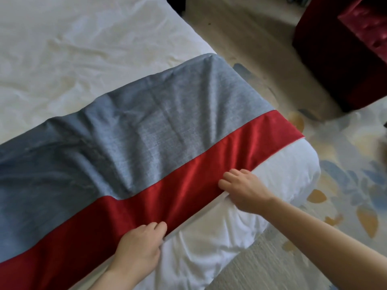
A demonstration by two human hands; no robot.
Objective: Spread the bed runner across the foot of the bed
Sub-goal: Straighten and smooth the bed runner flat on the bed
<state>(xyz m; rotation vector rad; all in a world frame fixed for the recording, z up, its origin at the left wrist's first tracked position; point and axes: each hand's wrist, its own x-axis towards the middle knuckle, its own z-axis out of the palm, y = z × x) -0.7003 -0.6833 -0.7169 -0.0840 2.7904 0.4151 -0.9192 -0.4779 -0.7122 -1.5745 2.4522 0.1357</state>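
Note:
The bed runner (146,130), grey-blue with a red band along its near side, lies across the foot of the white bed (62,49). Its right end drapes over the bed's side, and wrinkles run through the grey part. My left hand (140,245) grips the red band's near edge with curled fingers. Further right, my right hand (240,187) pinches the same edge, with white duvet bunched under its palm.
A dark red upholstered armchair (345,49) stands on the floor at the upper right. A patterned carpet (345,174) with blue and yellow leaf shapes covers the floor to the right of the bed. The white duvet's corner (293,174) hangs rounded at the foot.

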